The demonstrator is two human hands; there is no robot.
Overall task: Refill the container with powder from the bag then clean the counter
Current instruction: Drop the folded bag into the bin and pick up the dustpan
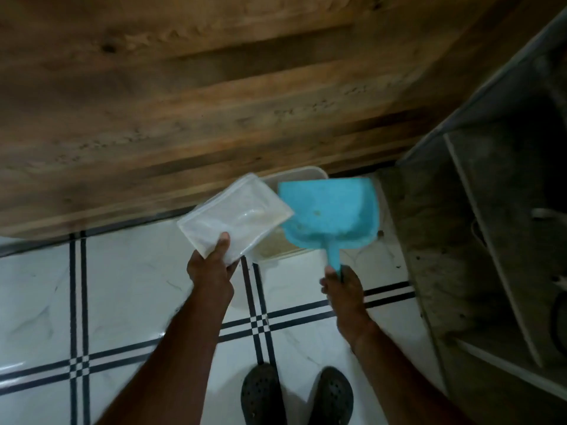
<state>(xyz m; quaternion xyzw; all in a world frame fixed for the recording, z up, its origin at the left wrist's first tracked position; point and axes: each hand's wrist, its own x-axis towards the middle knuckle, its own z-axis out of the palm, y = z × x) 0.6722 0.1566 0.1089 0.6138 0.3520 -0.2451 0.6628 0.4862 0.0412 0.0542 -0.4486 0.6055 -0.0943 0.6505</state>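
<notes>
My left hand (211, 268) grips a translucent white plastic lid (234, 214) by its near corner and holds it tilted above the floor. My right hand (340, 286) is closed on the handle of a turquoise dustpan (329, 213), whose scoop points away from me. Under the lid and the dustpan stands a white bin (285, 248) on the floor, mostly hidden by them; pale material shows inside it. No bag or powder container is in view.
A wooden cabinet front (214, 96) fills the upper view. White floor tiles with dark line bands (122, 302) lie below. A grey stone ledge and shelving (478, 228) stand to the right. My two dark clogs (294, 394) are at the bottom.
</notes>
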